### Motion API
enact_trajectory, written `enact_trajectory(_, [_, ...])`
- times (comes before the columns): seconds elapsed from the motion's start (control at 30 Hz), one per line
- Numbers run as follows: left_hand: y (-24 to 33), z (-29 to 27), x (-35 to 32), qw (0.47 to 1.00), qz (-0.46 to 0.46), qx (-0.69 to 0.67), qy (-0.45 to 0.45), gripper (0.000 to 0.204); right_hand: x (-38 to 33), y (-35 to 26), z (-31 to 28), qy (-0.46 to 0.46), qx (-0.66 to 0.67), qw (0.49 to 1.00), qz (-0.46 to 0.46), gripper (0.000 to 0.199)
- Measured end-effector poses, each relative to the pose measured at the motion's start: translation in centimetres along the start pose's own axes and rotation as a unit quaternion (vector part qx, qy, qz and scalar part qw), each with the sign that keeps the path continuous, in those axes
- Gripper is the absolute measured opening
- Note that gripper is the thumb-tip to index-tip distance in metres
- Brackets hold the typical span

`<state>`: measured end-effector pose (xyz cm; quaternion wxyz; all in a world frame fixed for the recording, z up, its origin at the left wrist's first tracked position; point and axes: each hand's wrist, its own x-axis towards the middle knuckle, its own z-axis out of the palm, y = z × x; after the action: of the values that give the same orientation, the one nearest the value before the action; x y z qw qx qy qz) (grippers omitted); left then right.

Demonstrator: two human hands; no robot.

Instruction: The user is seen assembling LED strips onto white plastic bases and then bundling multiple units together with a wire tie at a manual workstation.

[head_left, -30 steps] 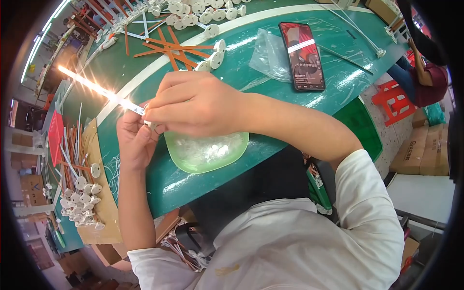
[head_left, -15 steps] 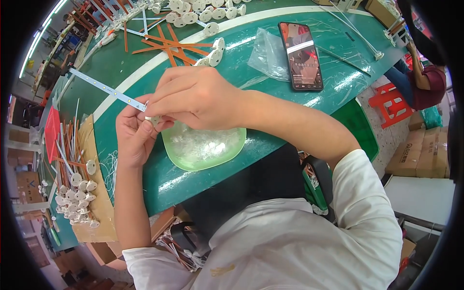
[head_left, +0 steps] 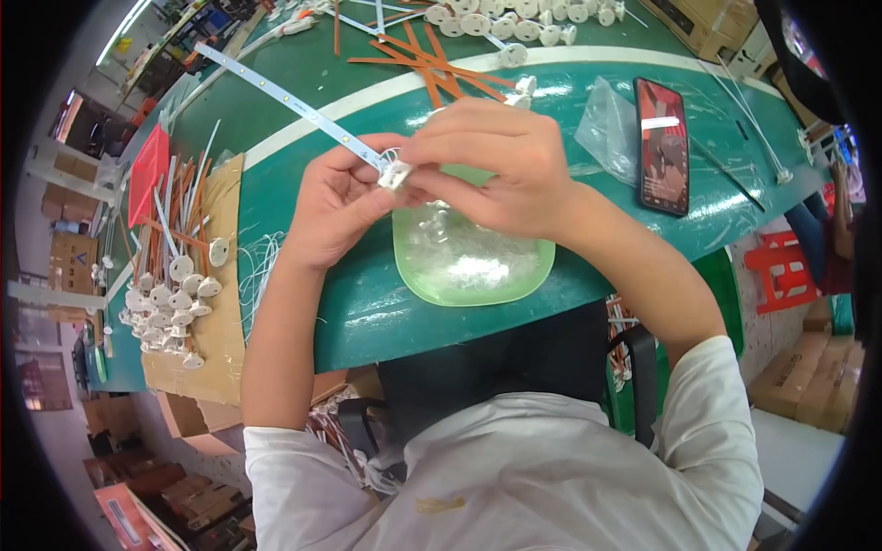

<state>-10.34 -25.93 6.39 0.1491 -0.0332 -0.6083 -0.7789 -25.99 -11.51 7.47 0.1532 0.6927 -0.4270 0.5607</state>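
A narrow white LED strip [head_left: 285, 98] slants up and to the left, its lower end held in my closed left hand [head_left: 333, 207]. At that end a small white end cap [head_left: 395, 174] sits between my two hands, tilted, against my left thumb. Thin white wires [head_left: 390, 154] loop beside it. My right hand [head_left: 501, 165] is closed in a pinch at the cap's right side; its fingertips are partly hidden. Under my hands stands a light green bowl [head_left: 473, 299] with a heap of clear, shiny small pieces [head_left: 469, 243] in it.
A phone [head_left: 661, 147] lies by a clear plastic bag [head_left: 608, 129] on the right. Brown strips [head_left: 432, 62] and white round caps [head_left: 524, 28] lie at the back. Strips with caps [head_left: 170, 298] rest on cardboard [head_left: 220, 367] at left, near a red basket [head_left: 150, 174]. Another person sits at far right.
The view has shifted, so the table things appear farther right or higher. The cap has turned in my fingers and now shows its side. Both hands stay together at it.
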Motion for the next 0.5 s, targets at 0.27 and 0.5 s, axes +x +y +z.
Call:
enact_trajectory(0.27, [0.0, -0.1, 0.0, 0.999, 0.003, 0.033, -0.006, 0.048, 0.1, 0.1, 0.1, -0.035, -0.009, 0.999, -0.019, 0.027])
enact_trajectory(0.5, [-0.1, 1.3, 0.3, 0.976, 0.005, 0.193, 0.096, 0.047, 0.7, 0.1, -1.1, -0.049, -0.015, 0.996, 0.08, 0.017])
